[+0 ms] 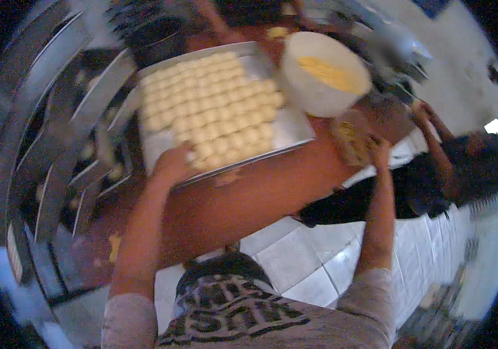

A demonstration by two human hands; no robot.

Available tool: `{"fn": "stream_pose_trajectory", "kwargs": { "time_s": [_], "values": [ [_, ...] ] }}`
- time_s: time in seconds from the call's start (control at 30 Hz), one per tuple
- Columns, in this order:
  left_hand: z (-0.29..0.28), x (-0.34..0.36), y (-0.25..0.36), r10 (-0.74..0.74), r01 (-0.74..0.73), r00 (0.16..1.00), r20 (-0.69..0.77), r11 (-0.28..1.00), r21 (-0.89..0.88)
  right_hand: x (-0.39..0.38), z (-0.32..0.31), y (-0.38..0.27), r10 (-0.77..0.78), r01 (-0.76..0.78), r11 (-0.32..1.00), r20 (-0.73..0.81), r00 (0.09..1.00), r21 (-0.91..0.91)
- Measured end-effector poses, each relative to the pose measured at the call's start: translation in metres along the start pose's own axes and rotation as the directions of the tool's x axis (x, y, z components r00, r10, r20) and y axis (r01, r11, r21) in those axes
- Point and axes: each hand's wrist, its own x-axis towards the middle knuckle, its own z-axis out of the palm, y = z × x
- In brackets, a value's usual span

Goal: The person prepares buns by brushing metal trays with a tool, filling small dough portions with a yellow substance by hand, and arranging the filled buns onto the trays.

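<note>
Rows of small pale dough pieces [214,104] fill most of a metal baking tray [291,135], with bare metal at its near-left corner and right side. Over that near-left corner is my left hand [174,164], its fingers bent against the end of the nearest row. Blur hides whether a dough piece is between them. Out to the right, my right hand [379,146] grips the edge of a clear plastic container [351,142] with some yellow filling inside. The container stands beside a large white tub [301,72] holding shredded yellow filling [331,74].
A reddish-brown table [249,183] carries the tray and tub. Metal racks [57,134] stand close on the left. Another person [435,174] in dark clothes works at the right end, and a further person's arm [214,23] reaches in beyond the tray. White tiles [301,256] cover the floor.
</note>
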Motion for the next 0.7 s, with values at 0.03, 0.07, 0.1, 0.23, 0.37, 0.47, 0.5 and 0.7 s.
{"fn": "stream_pose_trajectory", "kwargs": {
  "time_s": [0.03, 0.07, 0.1, 0.23, 0.37, 0.47, 0.5, 0.7],
  "values": [
    [-0.001, -0.003, 0.007, -0.059, 0.059, 0.998, 0.011, 0.998, 0.020, -0.001, 0.010, -0.019, 0.166, -0.177, 0.976, 0.098, 0.981, 0.124],
    [0.010, -0.002, 0.003, -0.023, 0.027, 0.998, -0.060, 0.997, 0.068, -0.001, 0.015, -0.032, 0.181, -0.184, 0.958, 0.035, 0.983, 0.219],
    [0.007, 0.000, 0.005, -0.068, 0.068, 0.998, 0.006, 0.996, 0.055, -0.003, 0.018, -0.042, 0.200, -0.180, 0.932, -0.029, 0.979, 0.315],
    [-0.002, -0.023, -0.040, 0.063, -0.079, 0.983, -0.175, 0.993, -0.088, -0.012, 0.014, -0.090, 0.291, -0.238, 0.913, -0.120, 0.949, 0.331],
    [-0.046, -0.078, -0.068, 0.019, -0.090, 0.944, -0.331, 0.976, -0.200, -0.003, 0.014, -0.118, 0.118, -0.034, 0.959, -0.289, 0.950, 0.281],
    [-0.070, -0.127, -0.064, -0.099, -0.191, 0.902, -0.421, 0.782, -0.593, 0.007, -0.026, -0.185, 0.080, 0.017, 0.767, -0.122, 0.989, 0.642],
    [-0.060, -0.133, -0.060, -0.084, -0.223, 0.898, -0.432, 0.760, -0.611, 0.014, -0.038, -0.207, 0.012, 0.102, 0.870, -0.226, 0.974, 0.483],
    [-0.034, -0.196, -0.065, -0.034, -0.222, 0.937, -0.347, 0.709, -0.670, -0.031, -0.061, -0.564, -0.489, 0.400, 0.434, -0.161, 0.857, 0.807]
  ]
}}
